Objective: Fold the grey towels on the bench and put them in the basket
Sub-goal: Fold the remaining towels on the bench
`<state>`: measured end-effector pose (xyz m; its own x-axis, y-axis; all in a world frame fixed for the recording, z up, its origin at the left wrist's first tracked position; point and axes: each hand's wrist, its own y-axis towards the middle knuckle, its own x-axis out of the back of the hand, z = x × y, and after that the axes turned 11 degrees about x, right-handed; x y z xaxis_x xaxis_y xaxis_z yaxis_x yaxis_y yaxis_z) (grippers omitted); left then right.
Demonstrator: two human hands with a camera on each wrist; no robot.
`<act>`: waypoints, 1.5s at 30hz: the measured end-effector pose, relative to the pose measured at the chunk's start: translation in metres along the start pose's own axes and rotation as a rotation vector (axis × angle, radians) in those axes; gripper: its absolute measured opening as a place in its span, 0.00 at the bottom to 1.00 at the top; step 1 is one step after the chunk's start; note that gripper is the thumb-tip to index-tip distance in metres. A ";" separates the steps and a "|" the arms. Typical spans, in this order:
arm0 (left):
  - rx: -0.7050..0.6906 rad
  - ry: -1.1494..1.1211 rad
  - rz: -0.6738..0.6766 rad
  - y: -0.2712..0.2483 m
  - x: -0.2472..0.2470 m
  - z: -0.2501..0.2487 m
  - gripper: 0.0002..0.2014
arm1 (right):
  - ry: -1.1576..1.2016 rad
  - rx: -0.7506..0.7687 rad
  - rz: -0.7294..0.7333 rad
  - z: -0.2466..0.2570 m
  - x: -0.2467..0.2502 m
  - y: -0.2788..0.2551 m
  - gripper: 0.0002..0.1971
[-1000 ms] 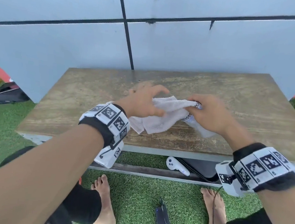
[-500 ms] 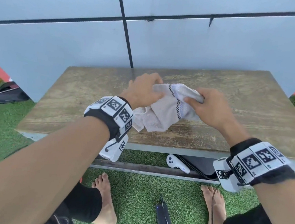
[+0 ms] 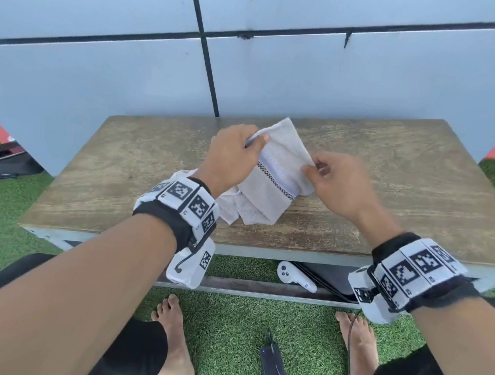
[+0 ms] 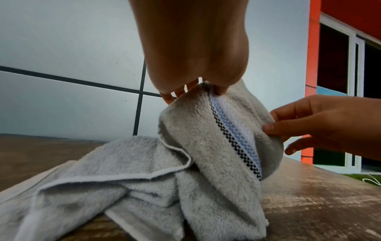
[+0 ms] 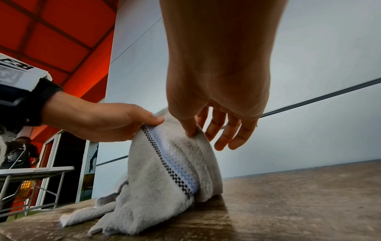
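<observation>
A grey towel [image 3: 274,174] with a black-checked and pale blue stripe is lifted off the wooden bench [image 3: 405,183], its lower end crumpled on the wood. My left hand [image 3: 237,153] pinches its upper edge, thumb on top. My right hand [image 3: 333,180] pinches the right edge between thumb and forefinger, the other fingers spread loose. The left wrist view shows the towel [image 4: 216,143] hanging from my left fingers, with my right hand [image 4: 321,124] at its edge. In the right wrist view the thumb [image 5: 190,128] presses the towel [image 5: 164,171]. No basket is in view.
A pale panelled wall [image 3: 280,70] stands close behind the bench. Under the bench lie a white controller [image 3: 295,276] and a dark case. A black device [image 3: 275,369] lies on the green turf between my bare feet. A dark bag [image 3: 6,160] sits at far left.
Both hands have raised the towel and turned it, so the striped band now faces me. My left hand moved up and back; my right hand shifted to the towel's right edge.
</observation>
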<state>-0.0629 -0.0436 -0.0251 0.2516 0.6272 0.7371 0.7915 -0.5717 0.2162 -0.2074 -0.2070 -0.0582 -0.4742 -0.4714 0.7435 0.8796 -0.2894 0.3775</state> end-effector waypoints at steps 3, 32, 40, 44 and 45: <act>0.018 0.031 0.010 -0.007 0.000 0.004 0.10 | 0.066 0.027 -0.045 0.006 -0.001 0.002 0.11; 0.250 -0.030 -0.214 -0.009 0.077 0.065 0.12 | -0.045 0.043 0.013 0.005 -0.005 -0.003 0.13; 0.460 -0.034 0.047 -0.032 0.079 0.103 0.25 | 0.074 -0.086 -0.098 0.012 -0.009 -0.008 0.18; 0.464 -0.021 0.253 -0.038 0.074 0.114 0.12 | 0.198 -0.108 -0.050 0.024 -0.021 -0.005 0.19; 0.418 0.052 0.263 -0.038 0.074 0.118 0.11 | 0.193 -0.118 -0.022 0.027 -0.024 -0.002 0.19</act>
<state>-0.0090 0.0868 -0.0547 0.4526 0.4570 0.7657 0.8635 -0.4390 -0.2484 -0.1965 -0.1732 -0.0619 -0.5013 -0.6115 0.6122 0.8640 -0.3916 0.3165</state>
